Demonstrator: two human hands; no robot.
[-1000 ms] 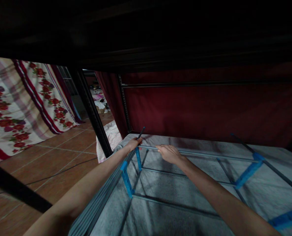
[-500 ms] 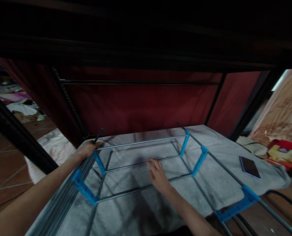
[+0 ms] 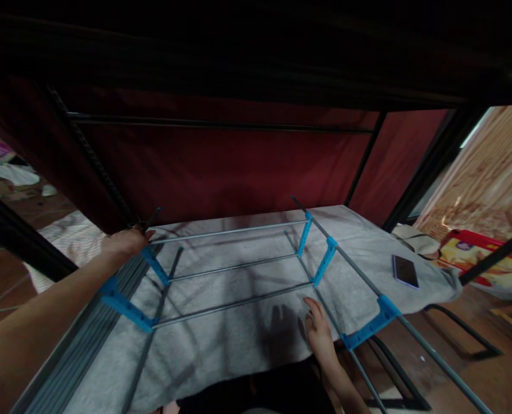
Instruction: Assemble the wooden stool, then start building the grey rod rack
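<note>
A frame of grey metal tubes (image 3: 238,266) joined by blue plastic connectors (image 3: 324,261) stands on the grey cloth. At its back left corner my left hand (image 3: 129,241) is closed around the tube end by a blue connector. My right hand (image 3: 319,330) hovers over the cloth near the front right part of the frame, fingers apart and holding nothing. Beneath my left arm lies a bundle of loose grey tubes (image 3: 87,328).
The grey cloth (image 3: 230,345) covers a low surface under a dark overhead frame. A phone (image 3: 405,271) rests on it at right. Behind hangs a red curtain (image 3: 221,167). A red and yellow package (image 3: 480,261) and black metal bars (image 3: 462,322) are at the right.
My right hand has moved right and toward me, away from the middle of the frame. My left hand remains at the back left corner. The whole view has shifted.
</note>
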